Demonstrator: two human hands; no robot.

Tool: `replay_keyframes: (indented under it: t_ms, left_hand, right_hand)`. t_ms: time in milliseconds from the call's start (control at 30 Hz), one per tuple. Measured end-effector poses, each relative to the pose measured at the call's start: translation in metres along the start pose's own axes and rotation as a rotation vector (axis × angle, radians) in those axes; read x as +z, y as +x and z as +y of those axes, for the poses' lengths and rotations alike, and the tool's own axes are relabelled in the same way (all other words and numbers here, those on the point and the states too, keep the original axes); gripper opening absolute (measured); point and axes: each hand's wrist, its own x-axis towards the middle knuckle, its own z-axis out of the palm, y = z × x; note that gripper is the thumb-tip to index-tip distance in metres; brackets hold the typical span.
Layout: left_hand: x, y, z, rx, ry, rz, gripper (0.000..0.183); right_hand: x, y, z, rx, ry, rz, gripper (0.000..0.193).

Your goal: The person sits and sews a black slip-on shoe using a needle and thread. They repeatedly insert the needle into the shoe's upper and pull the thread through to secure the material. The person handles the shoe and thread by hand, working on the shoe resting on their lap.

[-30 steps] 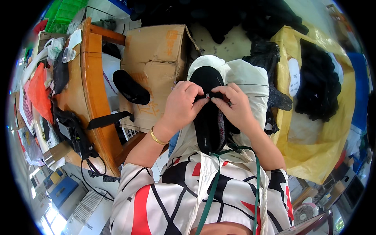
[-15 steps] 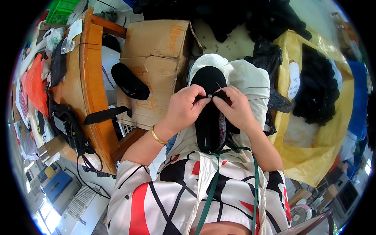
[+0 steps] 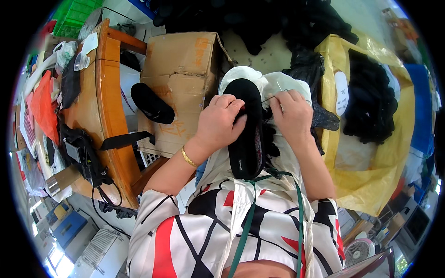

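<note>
A black cloth shoe (image 3: 242,155) lies lengthwise on the pale cloth over my lap, its toe away from me. Grey-and-red patterned lining shows inside its opening. My left hand (image 3: 219,119) is closed on the shoe's left edge near the toe, fingertips curled over its upper. To the right of the shoe, my right hand (image 3: 292,113) is pinched shut on a thin needle (image 3: 267,98) whose end points toward the upper. Any thread is too fine to make out. Another black shoe (image 3: 152,103) rests on the cardboard box to the left.
The worn cardboard box (image 3: 178,55) stands ahead-left, beside a wooden table edge (image 3: 109,116) with a black strap over it. At right, a yellow sack (image 3: 371,190) holds black pieces and a white sole-shaped piece (image 3: 341,92). Dark cloth (image 3: 232,18) is heaped at the far side.
My hands have moved apart from their meeting point over the shoe. The right hand has drawn right and a little up with the needle; the left stays at the shoe's edge.
</note>
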Motion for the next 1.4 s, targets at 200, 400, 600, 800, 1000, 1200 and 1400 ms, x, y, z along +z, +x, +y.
replay_keyframes:
  t_ms: [200, 400, 600, 800, 1000, 1200, 1400]
  left_hand:
    - [0.007, -0.003, 0.002, -0.073, 0.099, 0.015, 0.037]
    - [0.019, -0.01, -0.009, 0.044, 0.268, 0.057, 0.029]
    - [0.02, -0.009, -0.01, 0.053, 0.128, 0.061, 0.025]
    - [0.008, -0.004, -0.013, -0.091, -0.102, -0.014, 0.027]
    - [0.0, -0.002, -0.011, -0.101, -0.112, -0.078, 0.034]
    - [-0.003, 0.02, 0.014, -0.077, 0.212, -0.12, 0.039]
    - [0.008, 0.029, 0.012, -0.136, 0.195, -0.104, 0.033]
  right_hand:
    - [0.037, -0.017, -0.036, 0.319, 1.569, 0.05, 0.022]
    - [0.039, -0.05, -0.049, 0.553, 1.694, 0.081, 0.028]
    - [0.022, -0.082, -0.059, 0.382, 1.48, 0.03, 0.026]
    - [-0.032, -0.055, -0.023, -0.056, 0.461, 0.422, 0.007]
    - [-0.104, -0.093, 0.019, 0.17, -0.087, 0.369, 0.01]
    - [-0.095, -0.124, 0.046, 0.623, 0.505, 0.042, 0.014]
    - [-0.042, -0.08, 0.007, 0.569, 1.11, 0.034, 0.011]
